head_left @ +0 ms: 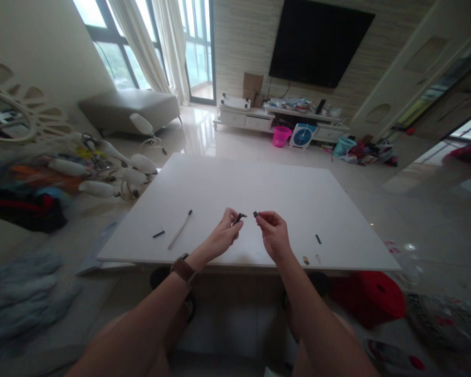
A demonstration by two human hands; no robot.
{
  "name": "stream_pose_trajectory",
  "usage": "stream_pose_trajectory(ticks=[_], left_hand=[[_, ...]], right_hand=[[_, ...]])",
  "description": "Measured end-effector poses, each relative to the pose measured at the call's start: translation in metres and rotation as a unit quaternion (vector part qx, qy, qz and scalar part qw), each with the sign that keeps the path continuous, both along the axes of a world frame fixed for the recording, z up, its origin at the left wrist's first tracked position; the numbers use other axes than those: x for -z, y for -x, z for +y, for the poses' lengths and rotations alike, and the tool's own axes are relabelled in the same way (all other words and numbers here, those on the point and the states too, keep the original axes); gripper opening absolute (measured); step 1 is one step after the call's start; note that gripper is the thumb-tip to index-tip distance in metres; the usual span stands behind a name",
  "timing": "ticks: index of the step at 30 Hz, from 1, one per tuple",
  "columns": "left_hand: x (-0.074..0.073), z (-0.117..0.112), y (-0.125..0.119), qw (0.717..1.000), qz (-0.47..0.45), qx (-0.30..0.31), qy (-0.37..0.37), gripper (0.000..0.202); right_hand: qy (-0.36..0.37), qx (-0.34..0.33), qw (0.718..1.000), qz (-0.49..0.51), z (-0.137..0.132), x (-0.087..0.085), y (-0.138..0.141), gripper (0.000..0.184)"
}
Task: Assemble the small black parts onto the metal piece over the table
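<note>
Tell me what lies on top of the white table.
On the white table: a white stick, short black pieces. Both hands hover above, covering some surface.

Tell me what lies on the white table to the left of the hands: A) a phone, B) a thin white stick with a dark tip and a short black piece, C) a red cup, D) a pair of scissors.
B: a thin white stick with a dark tip lies on the white table left of the left hand, with a short black piece beside it.
</note>
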State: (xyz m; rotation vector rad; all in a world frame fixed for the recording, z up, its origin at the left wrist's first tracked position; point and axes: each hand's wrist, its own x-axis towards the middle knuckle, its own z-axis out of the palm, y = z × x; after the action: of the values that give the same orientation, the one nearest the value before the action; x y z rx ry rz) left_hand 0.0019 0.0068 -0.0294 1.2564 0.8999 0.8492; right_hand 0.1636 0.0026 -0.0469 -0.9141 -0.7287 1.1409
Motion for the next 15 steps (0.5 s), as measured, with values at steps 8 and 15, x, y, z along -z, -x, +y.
stream_pose_trajectory(ticks=[8,15], left_hand=[[0.014,0.001,-0.004,0.999,0.006,0.009,-0.040,0.023],[0.015,0.001,-0.004,0.999,-0.002,0.007,-0.039,0.024]], right_hand=[[-0.020,-0.039,0.997,-0.058,-0.001,0.009,0.003,0.021],[-0.013,-0.044,0.992,-0.121,-0.003,0.001,0.001,0.023]])
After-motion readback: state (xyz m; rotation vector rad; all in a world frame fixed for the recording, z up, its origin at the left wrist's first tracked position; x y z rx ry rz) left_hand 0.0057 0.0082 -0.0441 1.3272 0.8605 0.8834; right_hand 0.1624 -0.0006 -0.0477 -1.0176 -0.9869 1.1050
